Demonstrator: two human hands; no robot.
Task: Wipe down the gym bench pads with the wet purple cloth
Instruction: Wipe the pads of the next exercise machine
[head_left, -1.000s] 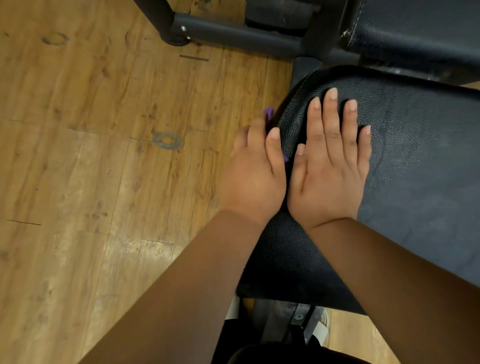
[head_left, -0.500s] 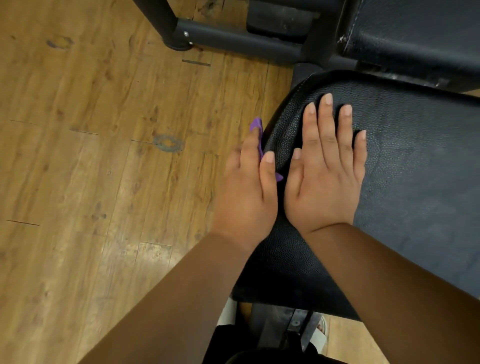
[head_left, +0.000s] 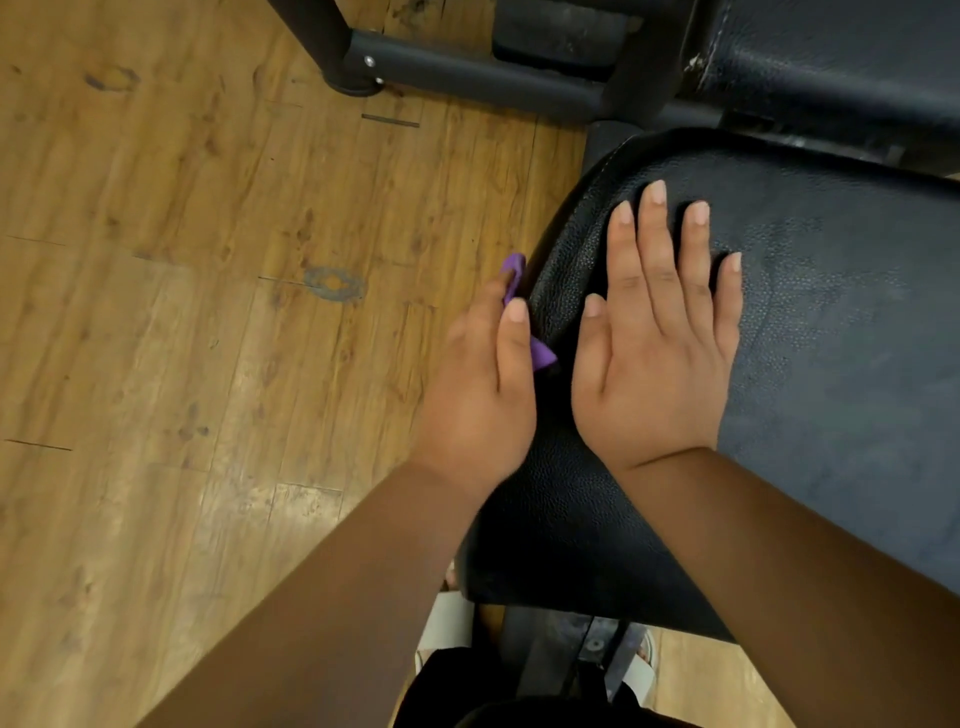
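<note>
Two hands were at the left edge of the near pad (head_left: 831, 374) of a black gym bench, seen from above. The left hand (head_left: 483, 384) held a small purple cloth (head_left: 543, 356) against the pad's rounded side edge. Its thumb lay along the top and its fingers, slightly blurred, were closed round the cloth, so only two purple corners poked out. The right hand (head_left: 654, 358) lay palm down on top of the same pad, just beside the left. Its fingers were straight and a little apart, it held nothing, and it was probably bracing. A second pad (head_left: 831, 52) sat beyond at upper right, above a dark metal frame (head_left: 467, 78) on a wooden floor (head_left: 156, 312). The step in hand looked like wiping the near pad's side edge. Dull smears showed on its wide top, whether damp or dust was unclear. The next move would likely call for running the cloth along that edge, then over the top with the right hand lifted clear, then onto the second pad.
</note>
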